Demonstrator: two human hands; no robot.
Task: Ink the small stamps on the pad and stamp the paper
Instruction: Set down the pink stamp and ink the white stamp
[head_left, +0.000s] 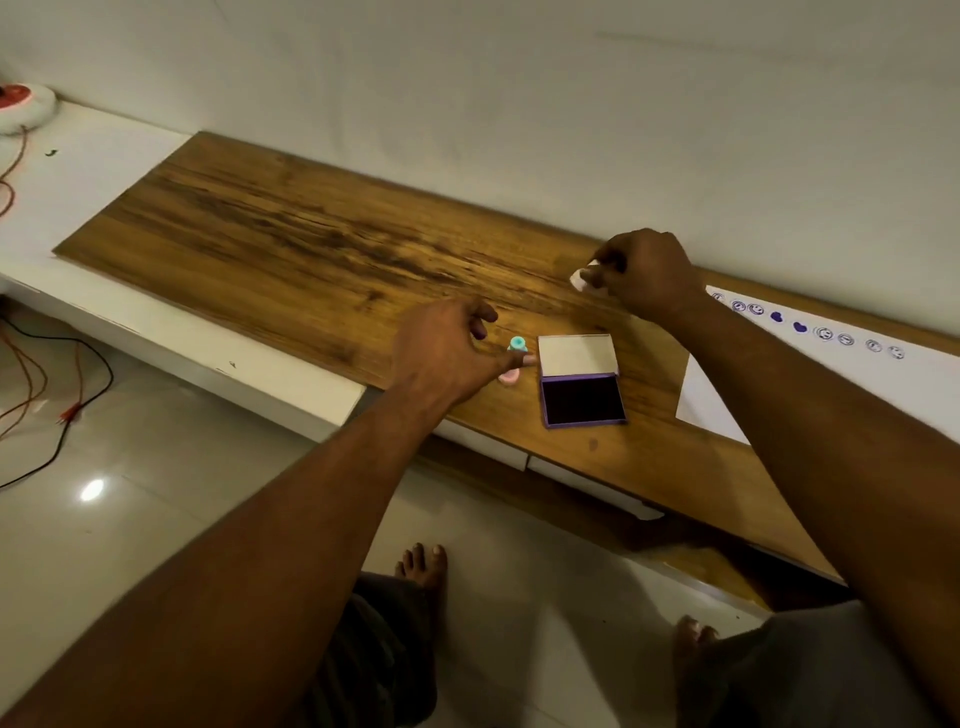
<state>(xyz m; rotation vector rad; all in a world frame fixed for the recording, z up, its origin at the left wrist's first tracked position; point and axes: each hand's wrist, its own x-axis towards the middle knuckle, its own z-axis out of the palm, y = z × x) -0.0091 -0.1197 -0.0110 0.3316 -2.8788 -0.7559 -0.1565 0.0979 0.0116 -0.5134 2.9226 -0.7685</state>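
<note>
Beyond the ink pad (583, 399), right hand (649, 275) tight around white stamp (581, 279); left hand (441, 353) loose.

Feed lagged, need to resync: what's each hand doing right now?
Left hand: open, reaching at the teal stamp and pink stamp, no grip visible.
Right hand: holding a small white stamp.

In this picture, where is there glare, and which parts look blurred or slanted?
Head view: a bright glare spot lies on the floor tile; the white stamp in the right hand is smeared by motion blur; the wooden table runs slanted across the frame; the light is dim and warm overall.
</note>
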